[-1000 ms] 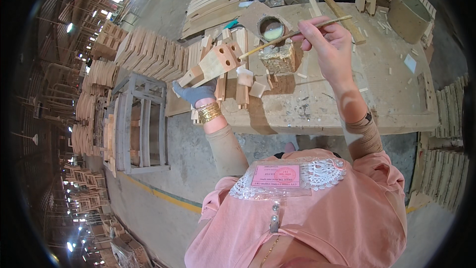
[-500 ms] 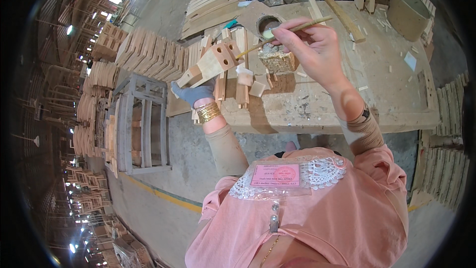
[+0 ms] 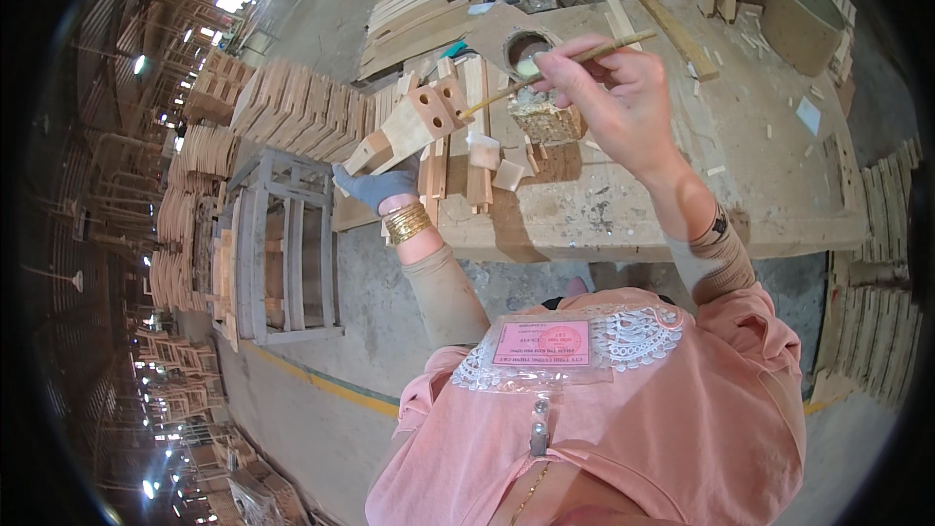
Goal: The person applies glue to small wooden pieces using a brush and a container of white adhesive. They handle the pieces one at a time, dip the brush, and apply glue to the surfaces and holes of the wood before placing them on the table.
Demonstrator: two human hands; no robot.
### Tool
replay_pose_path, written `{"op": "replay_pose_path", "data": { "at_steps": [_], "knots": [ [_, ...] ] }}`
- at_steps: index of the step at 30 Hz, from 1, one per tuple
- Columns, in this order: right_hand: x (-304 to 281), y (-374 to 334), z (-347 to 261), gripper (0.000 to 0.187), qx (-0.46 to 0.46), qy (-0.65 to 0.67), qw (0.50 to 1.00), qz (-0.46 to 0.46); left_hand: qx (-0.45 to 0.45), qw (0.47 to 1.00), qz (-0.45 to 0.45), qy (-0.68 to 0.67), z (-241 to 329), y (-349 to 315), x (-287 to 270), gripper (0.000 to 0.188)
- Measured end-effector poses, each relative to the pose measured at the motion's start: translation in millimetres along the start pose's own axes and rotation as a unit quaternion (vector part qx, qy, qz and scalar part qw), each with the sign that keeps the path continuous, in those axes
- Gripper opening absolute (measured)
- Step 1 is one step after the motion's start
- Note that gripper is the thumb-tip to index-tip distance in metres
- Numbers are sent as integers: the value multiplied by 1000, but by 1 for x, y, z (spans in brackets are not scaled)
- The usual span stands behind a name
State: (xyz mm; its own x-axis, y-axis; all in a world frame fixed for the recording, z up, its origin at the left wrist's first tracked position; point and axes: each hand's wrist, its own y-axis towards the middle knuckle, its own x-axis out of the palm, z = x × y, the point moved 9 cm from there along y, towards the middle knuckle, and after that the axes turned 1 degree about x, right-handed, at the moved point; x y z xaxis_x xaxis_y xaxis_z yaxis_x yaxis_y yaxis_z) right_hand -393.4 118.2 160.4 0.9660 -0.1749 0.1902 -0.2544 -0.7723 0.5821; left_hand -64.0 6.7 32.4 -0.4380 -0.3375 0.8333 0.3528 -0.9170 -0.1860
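Two hands busy over the L half of the table (image 3: 633,209). L hand (image 3: 378,185), in a grey-blue glove, has its fingers closed round the near end of a drilled wooden part (image 3: 409,129); some fingers hidden under it, can't tell their exact placement. Part sits tilted, far end up & to the R, above loose wood strips (image 3: 478,185); several dark round holes at that far end.

R hand (image 3: 618,93), bare, pinches a thin stick (image 3: 502,94) btwn thumb & fingers, pen-style. Stick slants down-L, tip at the drilled end; can't tell from here if it's in a hole or only touching.

Round pot (image 3: 526,46) w/ pale stuff inside is just beyond the R hand, partly covered by it. Crusty block (image 3: 545,122) right in front of pot. Two small pale blocks, one whitish block (image 3: 484,153) & one flat square pc (image 3: 508,174), lie near the strips.

Farther R on table: long wooden bar (image 3: 672,29), white scrap (image 3: 808,116), big drum-shaped container (image 3: 804,21), plus scattered wood bits. Grey rack (image 3: 282,244) & stacked curved wood pcs (image 3: 302,109) off to the L.
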Motion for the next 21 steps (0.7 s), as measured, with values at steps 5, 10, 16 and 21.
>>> {"op": "replay_pose_path", "data": {
  "at_steps": [5, 10, 16, 21],
  "knots": [
    [-22, 1, -7, 13, 7, 69, 995, 67, 3, 1000, 5, 4, -1, -2, 0, 75],
    [-42, 0, -11, 12, -19, 107, 989, 98, 21, 1000, 2, 11, 10, 6, -12, 69],
    [-56, -7, -5, 17, -15, 85, 989, 117, 88, 991, -61, 78, 18, 16, -15, 60],
    [-55, -15, -5, 15, -7, 100, 990, 104, 191, 929, -208, 240, 29, 19, -10, 56]
  ]
}}
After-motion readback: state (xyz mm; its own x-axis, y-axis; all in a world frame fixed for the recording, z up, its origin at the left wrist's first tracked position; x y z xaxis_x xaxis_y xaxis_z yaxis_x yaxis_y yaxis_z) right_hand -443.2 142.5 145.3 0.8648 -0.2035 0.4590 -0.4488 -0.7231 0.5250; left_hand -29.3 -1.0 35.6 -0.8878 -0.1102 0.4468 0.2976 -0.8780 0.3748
